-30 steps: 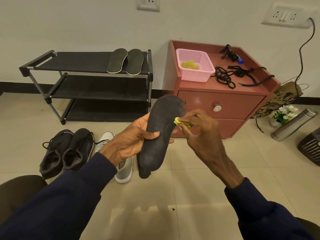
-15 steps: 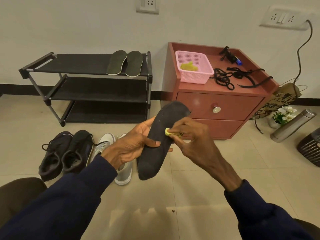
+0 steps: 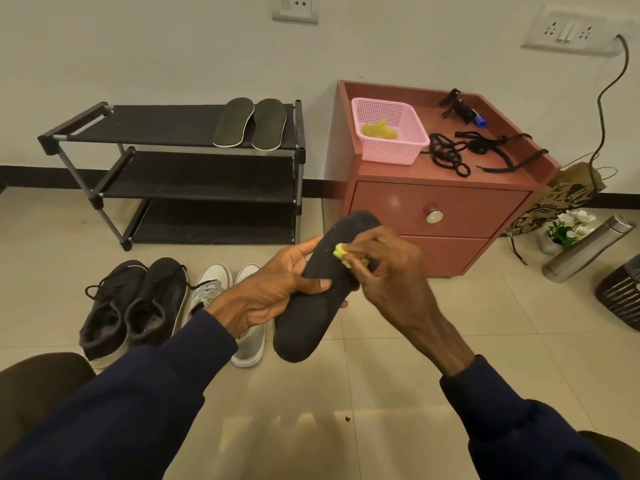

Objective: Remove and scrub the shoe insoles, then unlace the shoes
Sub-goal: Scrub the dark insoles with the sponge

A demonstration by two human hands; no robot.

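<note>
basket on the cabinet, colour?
Pink basket, seen clearly in the head view.

black insole [image 3: 301, 327] | tilted, held midair | yellow cloth [image 3: 340, 251] pressed on it

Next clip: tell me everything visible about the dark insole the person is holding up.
The insole is black or very dark grey, a flat, foot-shaped pad that looks like fabric-faced foam, with faint pale specks near its upper end. It hangs tilted above the tiled floor, one rounded end up and away, the other down toward the camera. The left hand grips its middle, thumb across the face. The right hand holds a small yellow cloth against its upper part.
</note>
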